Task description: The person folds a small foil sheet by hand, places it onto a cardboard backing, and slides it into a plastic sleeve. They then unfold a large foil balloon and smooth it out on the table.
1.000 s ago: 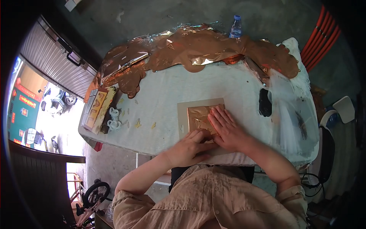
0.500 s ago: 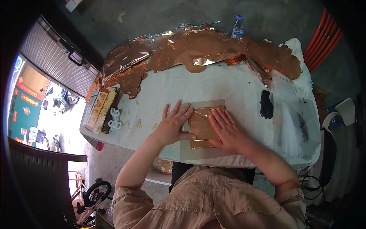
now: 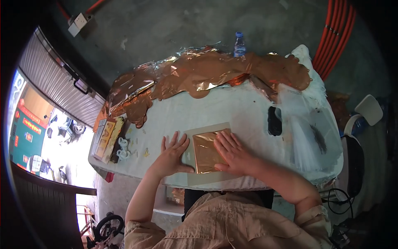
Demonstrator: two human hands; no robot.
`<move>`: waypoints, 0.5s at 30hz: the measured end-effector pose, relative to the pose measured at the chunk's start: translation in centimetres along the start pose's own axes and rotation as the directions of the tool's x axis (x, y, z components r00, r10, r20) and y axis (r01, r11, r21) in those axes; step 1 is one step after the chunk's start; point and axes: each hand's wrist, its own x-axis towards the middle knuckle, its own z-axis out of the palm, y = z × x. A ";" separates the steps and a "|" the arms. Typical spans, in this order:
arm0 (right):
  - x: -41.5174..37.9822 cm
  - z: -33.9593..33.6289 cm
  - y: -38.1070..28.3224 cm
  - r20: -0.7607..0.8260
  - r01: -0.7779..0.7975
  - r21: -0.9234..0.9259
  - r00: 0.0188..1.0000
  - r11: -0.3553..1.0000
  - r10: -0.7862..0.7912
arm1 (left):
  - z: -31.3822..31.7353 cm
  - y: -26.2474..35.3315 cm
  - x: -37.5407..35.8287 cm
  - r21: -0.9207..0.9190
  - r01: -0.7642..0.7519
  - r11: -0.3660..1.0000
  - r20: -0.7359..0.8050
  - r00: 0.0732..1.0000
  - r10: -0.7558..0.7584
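A folded copper-coloured foil packet (image 3: 204,153) lies on a flat grey-beige board (image 3: 207,179) near the front edge of the table. My right hand (image 3: 233,153) rests flat on the packet's right side, fingers stretched out. At its left edge, my left hand (image 3: 173,157) lies open with fingers spread; its thumb points towards the packet and its palm is beside the board's left side. Neither hand grips anything.
Large copper foil sheets (image 3: 215,70) run along the table's far side, with a bottle (image 3: 239,45) behind. A black phone-like object (image 3: 274,120) and clear plastic bags (image 3: 304,137) lie right. Stacked packs (image 3: 105,139) and white rings (image 3: 123,148) sit left.
The view has shifted, so the table appears lower and further left. My left hand has moved off the packet's left edge, and the foil looks flatter. My right hand stays on it.
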 end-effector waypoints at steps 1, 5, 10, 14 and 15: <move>-0.1 0.1 0.2 0.015 0.003 0.022 1.000 1.000 -0.003 | -0.1 0.3 0.4 0.002 -0.017 1.000 -0.004 1.000 0.017; -1.6 -0.5 2.0 0.088 -0.040 0.046 0.995 0.998 0.035 | -0.4 1.9 2.4 0.100 -0.055 0.993 0.025 0.998 0.053; -4.4 -2.0 4.7 0.117 -0.146 0.001 0.983 0.989 0.145 | 0.2 4.1 7.1 0.111 -0.158 0.981 0.044 0.987 0.154; -5.7 -1.6 6.0 0.002 -0.163 -0.059 0.986 0.985 0.164 | -1.0 6.1 9.3 0.099 -0.178 0.979 0.052 0.983 0.173; -5.8 -1.5 6.1 0.007 -0.169 -0.057 0.985 0.984 0.170 | -1.7 6.9 9.5 0.115 -0.156 0.981 0.063 0.987 0.150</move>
